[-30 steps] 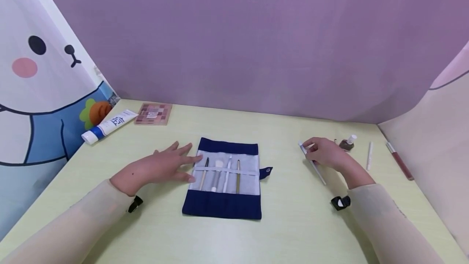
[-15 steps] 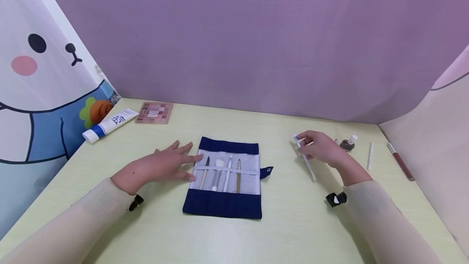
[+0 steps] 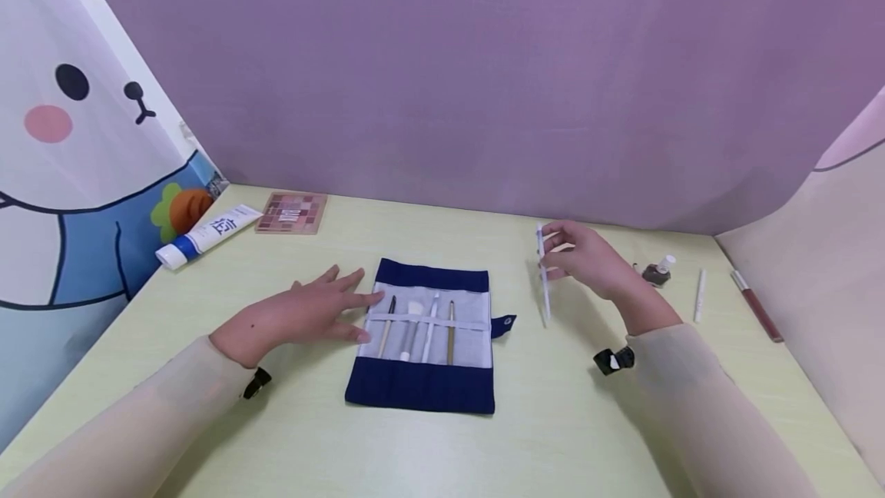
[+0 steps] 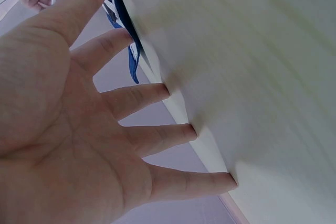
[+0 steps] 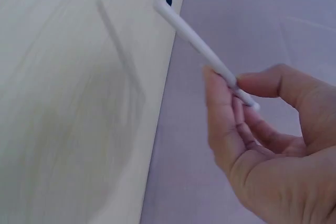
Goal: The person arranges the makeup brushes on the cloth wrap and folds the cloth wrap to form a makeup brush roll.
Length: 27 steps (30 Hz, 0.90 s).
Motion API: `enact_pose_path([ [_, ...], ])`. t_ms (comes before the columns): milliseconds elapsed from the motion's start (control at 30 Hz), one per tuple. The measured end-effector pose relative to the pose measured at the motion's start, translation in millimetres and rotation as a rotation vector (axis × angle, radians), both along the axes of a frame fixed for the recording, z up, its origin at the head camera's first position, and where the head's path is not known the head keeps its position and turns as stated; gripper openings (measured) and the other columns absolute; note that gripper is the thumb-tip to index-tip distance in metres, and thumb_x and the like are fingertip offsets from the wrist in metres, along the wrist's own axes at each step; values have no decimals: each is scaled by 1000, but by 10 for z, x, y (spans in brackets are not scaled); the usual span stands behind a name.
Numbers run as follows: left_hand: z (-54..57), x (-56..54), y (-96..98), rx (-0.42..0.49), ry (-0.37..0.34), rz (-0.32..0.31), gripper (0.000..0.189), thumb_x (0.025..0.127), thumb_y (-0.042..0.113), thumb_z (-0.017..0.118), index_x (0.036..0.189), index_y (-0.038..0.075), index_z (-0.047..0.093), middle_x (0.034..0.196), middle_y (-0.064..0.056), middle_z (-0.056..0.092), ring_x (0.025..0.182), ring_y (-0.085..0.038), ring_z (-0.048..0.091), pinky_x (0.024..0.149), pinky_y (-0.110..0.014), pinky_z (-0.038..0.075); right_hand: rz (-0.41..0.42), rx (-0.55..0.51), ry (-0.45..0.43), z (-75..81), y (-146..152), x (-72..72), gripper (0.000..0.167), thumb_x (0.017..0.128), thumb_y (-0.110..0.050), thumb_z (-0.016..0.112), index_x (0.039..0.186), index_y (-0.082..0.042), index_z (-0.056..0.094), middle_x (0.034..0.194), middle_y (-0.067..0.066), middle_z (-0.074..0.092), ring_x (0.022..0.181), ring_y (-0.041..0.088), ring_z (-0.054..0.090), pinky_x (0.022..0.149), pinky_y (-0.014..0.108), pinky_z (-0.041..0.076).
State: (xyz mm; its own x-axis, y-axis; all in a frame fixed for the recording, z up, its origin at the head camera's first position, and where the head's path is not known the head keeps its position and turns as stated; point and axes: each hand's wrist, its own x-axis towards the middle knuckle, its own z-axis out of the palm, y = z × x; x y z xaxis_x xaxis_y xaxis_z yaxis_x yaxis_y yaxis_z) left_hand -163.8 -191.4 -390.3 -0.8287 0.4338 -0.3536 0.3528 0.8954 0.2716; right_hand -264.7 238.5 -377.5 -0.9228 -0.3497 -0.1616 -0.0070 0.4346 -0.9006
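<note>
Between my right thumb and fingertips I pinch a slim white pen-like stick; my right hand holds it above the table, right of the roll. In the head view a navy fabric roll case lies unrolled. Tucked under its pale elastic strap are a dark-tipped thin stick, a white-and-grey brush, a white pen and an olive-gold stick. With fingers spread straight, my left hand rests at the case's left edge, its thumb and index finger touching it.
At the back left lie a white-and-blue tube and a pink palette. On the right are a small dark bottle with a white cap, a white stick and a reddish-brown tube. A snap tab sticks out from the case.
My right hand has lifted the white stick and carried it left and toward the back, turning it nearly upright in the head view. My left hand and the case have stayed in place.
</note>
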Motion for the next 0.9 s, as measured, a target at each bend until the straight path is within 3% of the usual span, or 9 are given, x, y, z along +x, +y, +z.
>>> enact_pose_path([
  [200,3,6,11,-1,0,3,74,99,61,66,165,35,43,179,-22,21,161,-63,14,107,-96,21,-96,-183,29,21,-212,-6,57,101,6,62,153,9,37,125,18,56,98,14,71,90,33,67],
  [433,4,6,9,-7,-1,8,74,99,62,66,164,36,43,179,-21,21,161,-63,14,108,-95,22,-160,-334,5,-14,-492,-22,45,100,11,58,140,4,38,117,13,52,95,16,69,89,35,67],
  [900,-25,-2,-2,0,4,7,75,98,64,66,164,37,43,179,-21,21,161,-63,14,108,-96,21,-60,-302,-85,-156,-864,59,44,99,14,60,134,-1,38,115,11,53,94,18,68,95,47,66],
])
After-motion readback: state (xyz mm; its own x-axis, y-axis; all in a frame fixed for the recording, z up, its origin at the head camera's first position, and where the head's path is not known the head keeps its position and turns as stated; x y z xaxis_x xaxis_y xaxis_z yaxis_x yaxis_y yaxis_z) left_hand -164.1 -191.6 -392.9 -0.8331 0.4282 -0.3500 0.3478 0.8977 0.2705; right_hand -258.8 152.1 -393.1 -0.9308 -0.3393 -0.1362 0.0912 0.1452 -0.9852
